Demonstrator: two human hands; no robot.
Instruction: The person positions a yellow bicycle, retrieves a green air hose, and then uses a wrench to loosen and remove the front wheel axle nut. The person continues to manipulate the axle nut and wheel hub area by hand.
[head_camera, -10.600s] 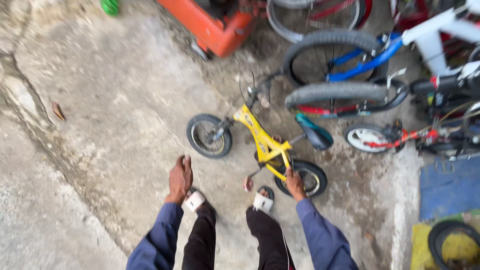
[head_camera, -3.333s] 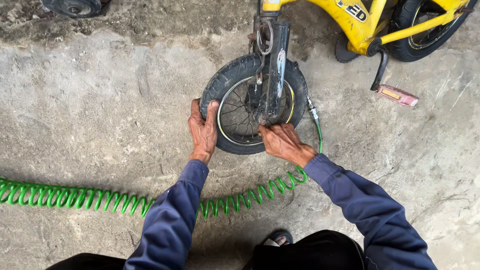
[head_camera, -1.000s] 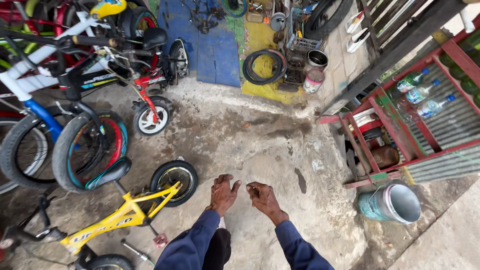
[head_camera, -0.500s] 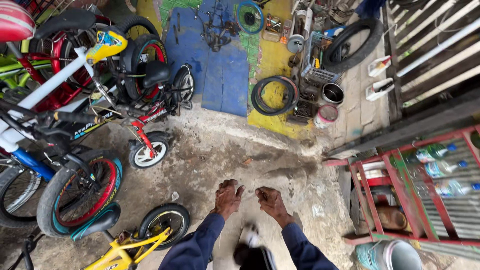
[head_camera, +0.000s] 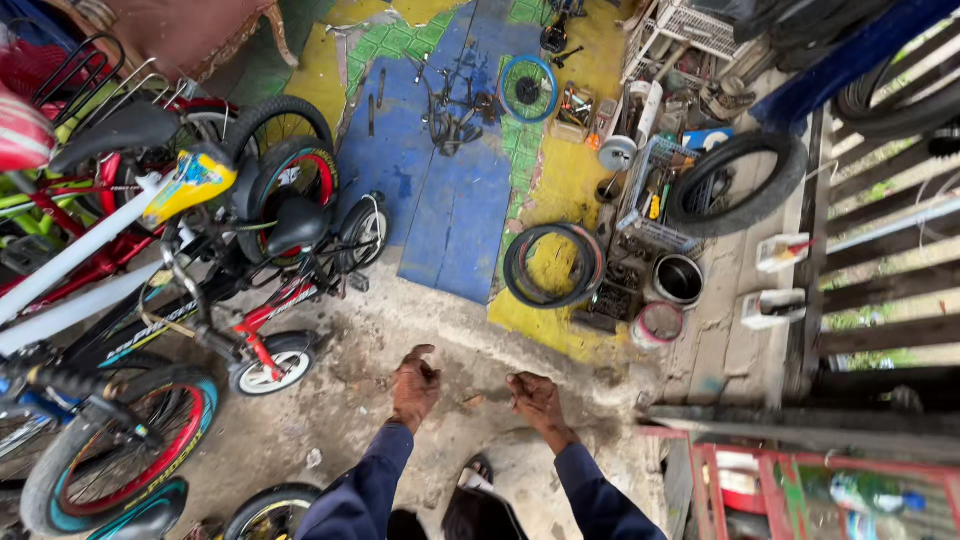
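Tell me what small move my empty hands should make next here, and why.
Probably a short step forward toward the loose black tyre ring lying on the yellow floor patch. Both the left hand and right hand hang open with nothing in them, over bare concrete floor, and no part or tool lies within their reach; the tyre ring is about the closest loose thing ahead.

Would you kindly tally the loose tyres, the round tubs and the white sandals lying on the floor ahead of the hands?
Loose tyres: 2, a stack of black hoops on the yellow mat and a fat black tyre
Round tubs: 2, a black one and a pink-rimmed one
White sandals: 2, far and near
Total: 6
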